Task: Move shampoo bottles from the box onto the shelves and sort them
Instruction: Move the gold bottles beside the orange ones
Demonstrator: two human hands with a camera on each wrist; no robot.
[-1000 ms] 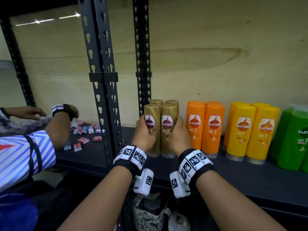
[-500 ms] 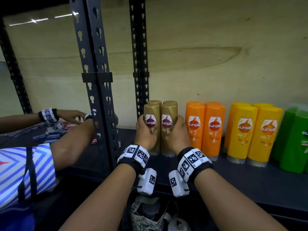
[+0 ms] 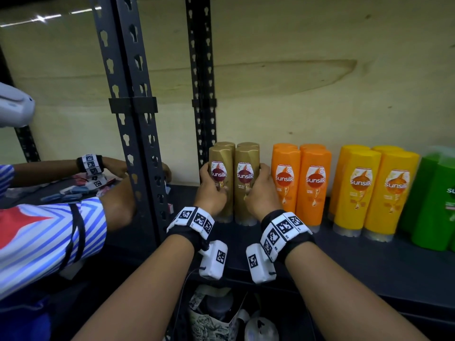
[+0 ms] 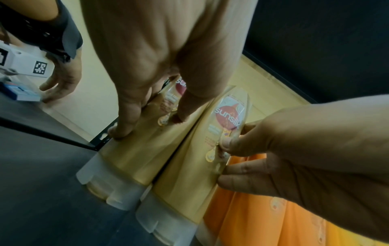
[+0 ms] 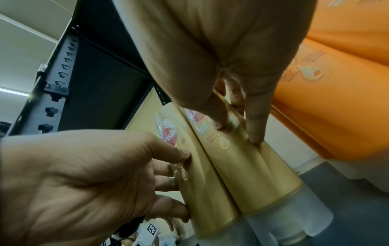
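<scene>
Two gold Sunsilk bottles stand cap-down, side by side, at the left end of the dark shelf, with two more gold ones right behind them. My left hand grips the left gold bottle, thumb on the label and fingers round its left side. My right hand grips the right gold bottle the same way from the right. The left wrist view shows my left hand on the left bottle. In the right wrist view my right hand holds the right bottle.
To the right stand orange bottles, then yellow bottles and green bottles. Black slotted posts rise just left of the gold bottles. Another person's arms work beyond them. A box sits below the shelf.
My hands have stayed wrapped round the two front gold bottles, which remain standing in place. The other person's arms have moved closer to the posts.
</scene>
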